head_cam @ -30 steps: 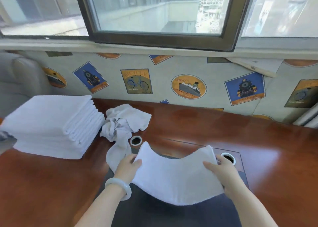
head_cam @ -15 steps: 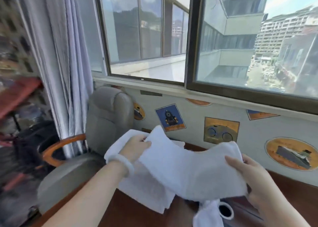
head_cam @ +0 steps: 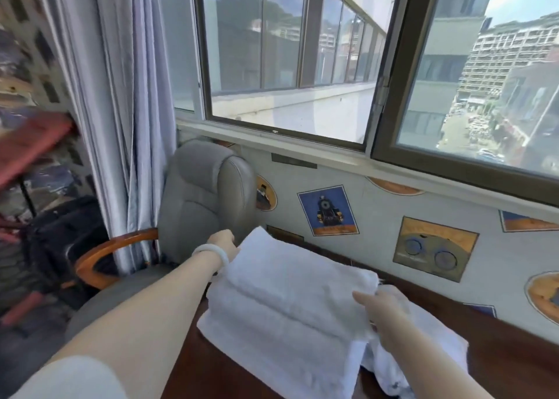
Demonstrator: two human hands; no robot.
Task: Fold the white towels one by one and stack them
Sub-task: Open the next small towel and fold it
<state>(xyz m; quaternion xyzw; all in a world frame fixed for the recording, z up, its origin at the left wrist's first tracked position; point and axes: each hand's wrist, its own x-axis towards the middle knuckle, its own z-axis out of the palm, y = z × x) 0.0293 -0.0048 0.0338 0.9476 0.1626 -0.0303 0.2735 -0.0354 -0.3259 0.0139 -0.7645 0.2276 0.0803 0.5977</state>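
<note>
The folded towel (head_cam: 290, 277) lies atop the stack (head_cam: 266, 347) at the worktop's (head_cam: 499, 356) 9 o'clock edge. The right hand (head_cam: 385, 311) pinches its 3 o'clock end. The left hand (head_cam: 222, 244), at 10 o'clock, hides its fingers, so its grip is unclear. An uneven release could skew the towel and tip the stack toward the chair (head_cam: 199, 205).

One stack of folded white towels (head_cam: 290, 301), one crumpled towel (head_cam: 429, 332), two hands: left hand (head_cam: 223, 242), right hand (head_cam: 384, 311); one bracelet (head_cam: 211, 250), one grey chair (head_cam: 205, 199).
</note>
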